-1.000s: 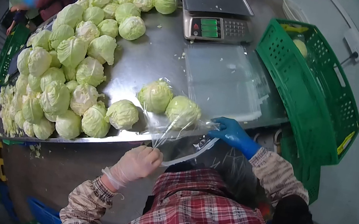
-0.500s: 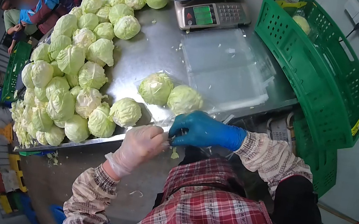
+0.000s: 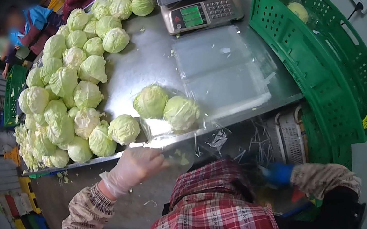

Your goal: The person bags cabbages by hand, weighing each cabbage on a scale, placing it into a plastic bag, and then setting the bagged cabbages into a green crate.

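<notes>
My left hand (image 3: 137,169), in a thin clear glove, pinches the gathered end of a clear plastic bag at the front edge of the metal table (image 3: 144,73). Inside that wrapping, two pale green cabbages (image 3: 150,101) (image 3: 181,113) appear to lie side by side on the table. A single cabbage (image 3: 124,129) sits just to their left. My right hand (image 3: 277,174), in a blue glove, is off to the right below the table edge, near thin white strips (image 3: 261,143). It is blurred, and its fingers cannot be made out.
Many cabbages (image 3: 67,82) are heaped along the table's left side. A scale (image 3: 201,15) stands at the back, beside flat clear plastic sheets (image 3: 223,67). Green crates (image 3: 296,61) are at the right, a white basket (image 3: 291,136) below. People (image 3: 32,26) are at the far left.
My right hand has left my left hand and moved right and down, past the table edge. My left hand has stayed near the front edge. The view has shifted slightly.
</notes>
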Demonstrator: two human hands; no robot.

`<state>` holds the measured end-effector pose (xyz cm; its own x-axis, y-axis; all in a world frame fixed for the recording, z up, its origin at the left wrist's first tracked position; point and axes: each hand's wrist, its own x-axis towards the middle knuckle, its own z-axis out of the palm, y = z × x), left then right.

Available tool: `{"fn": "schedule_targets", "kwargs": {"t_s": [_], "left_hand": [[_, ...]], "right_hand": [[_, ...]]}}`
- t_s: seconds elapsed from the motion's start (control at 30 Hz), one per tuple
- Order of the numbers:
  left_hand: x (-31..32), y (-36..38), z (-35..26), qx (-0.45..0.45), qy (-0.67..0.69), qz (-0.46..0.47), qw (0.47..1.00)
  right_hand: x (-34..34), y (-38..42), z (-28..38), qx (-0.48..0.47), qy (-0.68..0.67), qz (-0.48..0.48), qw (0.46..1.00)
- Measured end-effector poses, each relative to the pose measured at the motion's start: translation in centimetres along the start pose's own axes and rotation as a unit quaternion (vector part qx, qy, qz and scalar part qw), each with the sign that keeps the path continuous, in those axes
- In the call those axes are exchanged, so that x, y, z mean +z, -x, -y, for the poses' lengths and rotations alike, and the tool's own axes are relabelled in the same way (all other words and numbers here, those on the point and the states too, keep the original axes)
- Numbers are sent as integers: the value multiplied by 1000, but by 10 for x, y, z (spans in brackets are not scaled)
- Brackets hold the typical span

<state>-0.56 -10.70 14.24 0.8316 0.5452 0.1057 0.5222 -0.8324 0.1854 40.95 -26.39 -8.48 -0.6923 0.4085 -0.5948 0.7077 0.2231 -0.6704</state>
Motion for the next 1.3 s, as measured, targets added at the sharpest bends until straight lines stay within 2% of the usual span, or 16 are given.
{"fn": "schedule_targets", "kwargs": {"t_s": [0.03,0.1,0.2,0.27,0.47,0.53,0.6,0.63,0.67,0.73,0.8,0.9,1.1,1.13,1.23,1.3], "left_hand": [[-2,0,1,24,12,-20,999],[-2,15,11,38,-11,-9,999],[-10,-9,18,-68,-6,4,998],[1,-15,28,-67,-1,71,995],[26,-9,31,59,-20,69,996],[29,-5,26,35,30,29,999],[37,14,25,-148,248,-76,954],[46,16,9,-355,385,-172,835],[50,14,5,-356,382,-170,836],[57,13,1,-505,450,-288,678],[64,9,-4,-518,437,-320,662],[75,9,-10,-547,443,-377,602],[103,27,4,-653,437,-297,542],[115,31,9,-653,439,-299,541],[131,32,20,-590,142,-232,761],[122,21,19,-556,102,-264,781]], "right_hand": [[97,13,-102,-76,216,-167,959],[1,35,-71,-56,20,-28,998],[-110,-22,49,37,-3,-414,909],[-143,-60,61,1,3,-489,872],[-165,-106,80,-227,-116,-472,844],[-172,-114,82,-229,-163,-454,846],[-177,-129,71,-303,-260,-405,823],[-178,-138,68,-306,-395,-365,785],[-184,-141,72,-308,-397,-365,783],[-195,-148,82,-224,-497,-287,787],[-201,-162,88,-271,-542,-281,744],[-205,-175,94,-175,-562,-316,744],[-211,-186,98,-29,-529,-330,782],[-212,-186,98,-28,-526,-330,783],[-219,-181,97,-34,-527,-305,792],[-227,-167,101,101,-522,-321,783]]}}
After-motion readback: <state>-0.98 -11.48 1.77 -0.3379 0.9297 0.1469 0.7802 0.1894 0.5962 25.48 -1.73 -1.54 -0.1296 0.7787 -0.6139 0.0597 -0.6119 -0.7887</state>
